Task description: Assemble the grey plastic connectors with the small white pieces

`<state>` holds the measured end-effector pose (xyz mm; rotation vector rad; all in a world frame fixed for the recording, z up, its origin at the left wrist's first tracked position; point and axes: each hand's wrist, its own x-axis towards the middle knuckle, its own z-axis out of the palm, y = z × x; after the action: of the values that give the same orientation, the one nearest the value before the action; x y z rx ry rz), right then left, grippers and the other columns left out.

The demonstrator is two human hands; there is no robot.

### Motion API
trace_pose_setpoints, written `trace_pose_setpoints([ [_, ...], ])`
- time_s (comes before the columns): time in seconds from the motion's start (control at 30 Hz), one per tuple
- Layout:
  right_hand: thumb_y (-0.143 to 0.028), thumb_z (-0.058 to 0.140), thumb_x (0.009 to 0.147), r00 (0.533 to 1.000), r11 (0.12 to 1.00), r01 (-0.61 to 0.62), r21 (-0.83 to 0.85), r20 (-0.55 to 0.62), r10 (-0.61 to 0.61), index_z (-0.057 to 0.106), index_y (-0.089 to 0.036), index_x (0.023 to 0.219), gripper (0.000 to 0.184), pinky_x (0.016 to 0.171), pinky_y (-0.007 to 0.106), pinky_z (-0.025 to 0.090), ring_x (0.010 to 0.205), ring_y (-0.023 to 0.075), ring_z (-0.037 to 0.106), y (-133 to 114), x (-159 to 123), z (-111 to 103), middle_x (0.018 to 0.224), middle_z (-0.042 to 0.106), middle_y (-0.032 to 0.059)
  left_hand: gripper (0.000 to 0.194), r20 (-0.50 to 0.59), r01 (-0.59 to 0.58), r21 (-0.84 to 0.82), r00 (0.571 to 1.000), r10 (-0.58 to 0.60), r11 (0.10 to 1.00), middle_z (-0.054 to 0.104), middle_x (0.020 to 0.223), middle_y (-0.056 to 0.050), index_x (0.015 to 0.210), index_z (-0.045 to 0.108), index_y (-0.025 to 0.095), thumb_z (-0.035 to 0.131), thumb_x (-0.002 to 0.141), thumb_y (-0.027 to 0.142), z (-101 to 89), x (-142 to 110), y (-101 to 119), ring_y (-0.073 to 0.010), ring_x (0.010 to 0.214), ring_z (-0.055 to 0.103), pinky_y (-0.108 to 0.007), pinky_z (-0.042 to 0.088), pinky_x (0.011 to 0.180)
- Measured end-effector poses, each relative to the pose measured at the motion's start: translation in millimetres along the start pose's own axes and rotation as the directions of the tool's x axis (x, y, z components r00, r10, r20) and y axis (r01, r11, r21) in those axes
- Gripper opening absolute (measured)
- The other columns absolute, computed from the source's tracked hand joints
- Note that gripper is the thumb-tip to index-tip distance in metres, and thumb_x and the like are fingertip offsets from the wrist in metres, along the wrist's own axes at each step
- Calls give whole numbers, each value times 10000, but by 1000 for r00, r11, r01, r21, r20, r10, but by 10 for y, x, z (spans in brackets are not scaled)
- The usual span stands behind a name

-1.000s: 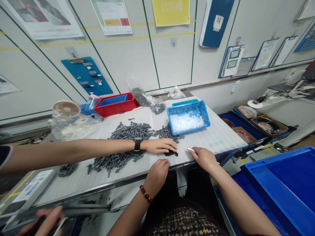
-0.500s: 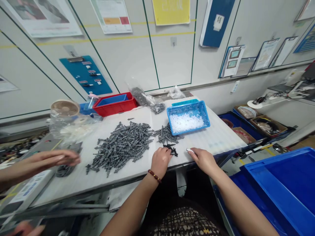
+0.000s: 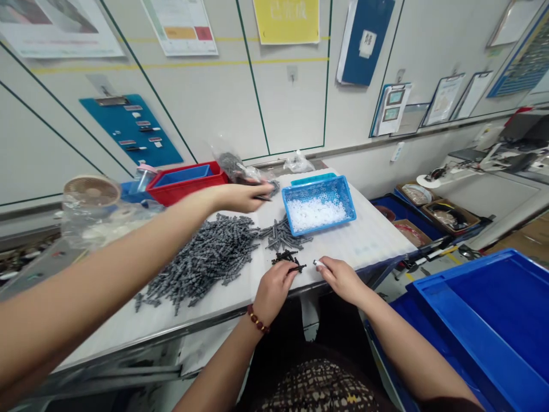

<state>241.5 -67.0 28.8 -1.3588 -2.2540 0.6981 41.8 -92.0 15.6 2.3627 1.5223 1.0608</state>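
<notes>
My left hand (image 3: pixel 273 292), with a beaded bracelet, rests at the table's front edge, its fingers on a small heap of black plastic parts (image 3: pixel 285 257) and seeming to hold one. My right hand (image 3: pixel 341 280) pinches a small white piece (image 3: pixel 318 263) between its fingertips, just right of that heap. Farther left lies a large pile of grey plastic parts (image 3: pixel 201 260), and a smaller grey pile (image 3: pixel 281 234) lies near a blue basket (image 3: pixel 319 227) of white pieces. A co-worker's hand (image 3: pixel 244 197) reaches in from the left, over the far edge of the large pile.
The parts lie on a white foam-covered table (image 3: pixel 223 303). Behind stand a red crate (image 3: pixel 184 194), a bag of grey parts (image 3: pixel 231 166) and a small fan (image 3: pixel 91 190). A large blue crate (image 3: pixel 467 326) sits at lower right, with trays (image 3: pixel 450 217) beyond it.
The co-worker's arm has swung from the left side out across the table to its far side. My hands stay near the black parts, which have shifted slightly.
</notes>
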Motion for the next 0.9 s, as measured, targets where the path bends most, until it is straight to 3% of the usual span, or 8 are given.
trace_pose_setpoints([
  [0.37,-281,382,905,998,991,-27,-133,61,36,542,-185,739,249,555,221,247,608,132,467,-61,-85,-35,668,562,5,199,107,207,-365,978,-180,908,651,898,-58,947,626,170,456,861,224,127,-88,67,-150,712,634,-251,553,585],
  [0.6,-266,398,896,995,987,-42,-153,85,55,594,-178,782,243,590,222,273,657,145,504,-31,-166,26,721,610,27,177,182,334,-401,941,-283,853,698,837,-46,917,634,167,523,811,253,192,-173,13,-178,679,672,-288,574,606],
  [0.9,-298,403,902,995,982,-19,-189,90,37,607,-185,803,253,559,227,247,652,146,524,-16,-210,41,725,630,30,187,217,372,-512,928,-303,774,721,797,-28,904,650,173,504,811,246,206,-178,65,-183,690,693,-304,591,637],
])
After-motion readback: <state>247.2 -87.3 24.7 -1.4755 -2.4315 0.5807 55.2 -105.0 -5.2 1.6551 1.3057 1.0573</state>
